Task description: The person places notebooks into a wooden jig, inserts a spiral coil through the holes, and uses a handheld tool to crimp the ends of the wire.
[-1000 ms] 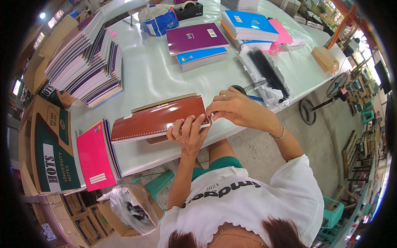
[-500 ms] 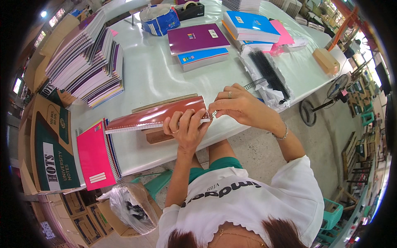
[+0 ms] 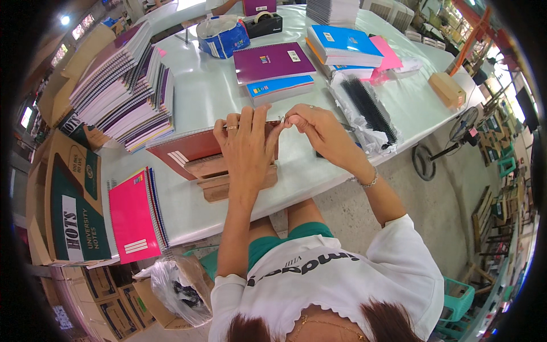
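A notebook with a glossy reddish-brown cover [image 3: 178,157] stands on its long edge in a wooden stand [image 3: 213,191], its punched edge uppermost. My left hand [image 3: 246,142] is wrapped over that top edge, thumb toward the right corner, and hides much of the cover. At this corner my right hand [image 3: 322,130] pinches the end of a thin dark spiral binding wire [image 3: 282,119]. Only a few turns of the wire show between the two hands; the fingers hide the rest.
Left of the stand lie a pink spiral notebook [image 3: 132,219], a carton [image 3: 74,199] and tall piles of bound notebooks [image 3: 122,85]. Beyond are purple [image 3: 268,60] and blue books [image 3: 347,43], a tape dispenser [image 3: 265,24], and black coils [image 3: 367,108] in white wrapping. A fan [image 3: 424,158] stands at right.
The notebook has swung from a tilt to upright in the stand. My left hand has moved up over its top edge, and my right hand stays at the corner, slightly higher.
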`<state>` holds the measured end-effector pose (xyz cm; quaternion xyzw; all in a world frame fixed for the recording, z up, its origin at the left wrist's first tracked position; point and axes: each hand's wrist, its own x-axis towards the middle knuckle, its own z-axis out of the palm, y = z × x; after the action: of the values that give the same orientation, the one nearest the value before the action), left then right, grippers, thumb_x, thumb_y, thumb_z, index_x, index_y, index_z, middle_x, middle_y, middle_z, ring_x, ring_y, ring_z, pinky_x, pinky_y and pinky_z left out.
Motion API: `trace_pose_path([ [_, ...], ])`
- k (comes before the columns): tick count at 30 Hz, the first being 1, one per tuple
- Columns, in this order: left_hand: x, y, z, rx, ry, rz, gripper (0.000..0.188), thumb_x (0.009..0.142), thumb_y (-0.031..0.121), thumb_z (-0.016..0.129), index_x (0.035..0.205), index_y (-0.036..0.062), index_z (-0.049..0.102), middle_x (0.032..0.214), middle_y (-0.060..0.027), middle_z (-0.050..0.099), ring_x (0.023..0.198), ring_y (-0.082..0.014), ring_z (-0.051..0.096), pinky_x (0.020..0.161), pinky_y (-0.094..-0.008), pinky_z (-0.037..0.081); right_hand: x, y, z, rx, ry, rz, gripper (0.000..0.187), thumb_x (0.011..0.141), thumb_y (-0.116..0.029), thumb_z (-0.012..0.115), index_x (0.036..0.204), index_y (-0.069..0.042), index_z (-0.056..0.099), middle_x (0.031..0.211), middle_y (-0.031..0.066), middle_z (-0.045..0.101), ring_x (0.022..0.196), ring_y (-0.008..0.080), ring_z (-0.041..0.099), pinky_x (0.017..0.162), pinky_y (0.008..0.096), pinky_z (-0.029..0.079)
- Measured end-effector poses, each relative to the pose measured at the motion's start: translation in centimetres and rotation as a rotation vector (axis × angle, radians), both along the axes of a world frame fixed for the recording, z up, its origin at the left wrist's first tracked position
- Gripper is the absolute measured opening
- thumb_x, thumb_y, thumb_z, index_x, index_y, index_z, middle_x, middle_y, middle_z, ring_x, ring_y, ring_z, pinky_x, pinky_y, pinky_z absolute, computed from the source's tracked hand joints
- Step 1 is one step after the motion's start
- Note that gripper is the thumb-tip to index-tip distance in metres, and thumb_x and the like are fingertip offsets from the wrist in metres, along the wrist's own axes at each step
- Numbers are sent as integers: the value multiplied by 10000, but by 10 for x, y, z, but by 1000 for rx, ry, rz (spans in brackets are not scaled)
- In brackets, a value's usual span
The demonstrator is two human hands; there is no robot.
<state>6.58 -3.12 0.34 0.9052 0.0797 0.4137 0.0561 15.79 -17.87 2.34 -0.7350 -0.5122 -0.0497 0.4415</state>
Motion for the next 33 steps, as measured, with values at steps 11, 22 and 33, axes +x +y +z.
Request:
trace_pose_path([
  [11, -9, 21, -1, -59, 11, -418, 165, 864, 234, 629, 993, 138, 592, 927, 18, 587, 884, -173, 563, 890, -371, 350, 62, -20, -4, -509, 309, 185, 354, 862, -192, 663, 1171, -90, 523, 1097, 148, 584, 940, 315, 592, 822, 394, 471],
  [22, -13, 19, 3, -84, -27, -476, 208, 841, 247, 670, 977, 100, 614, 930, -18, 620, 891, -197, 579, 896, -368, 355, 115, -43, -101, -816, 47, 177, 834, 654, -173, 846, 1360, -251, 409, 1504, 184, 223, 1329, 446, 338, 1073, 478, 350],
  [33, -11, 20, 0, -107, -53, -442, 184, 861, 234, 652, 956, 80, 620, 929, -43, 638, 887, -230, 599, 909, -385, 391, 109, -34, -93, -791, 91, 277, 949, 606, -229, 879, 1419, -239, 391, 1512, 161, 217, 1335, 434, 325, 1090, 480, 340],
])
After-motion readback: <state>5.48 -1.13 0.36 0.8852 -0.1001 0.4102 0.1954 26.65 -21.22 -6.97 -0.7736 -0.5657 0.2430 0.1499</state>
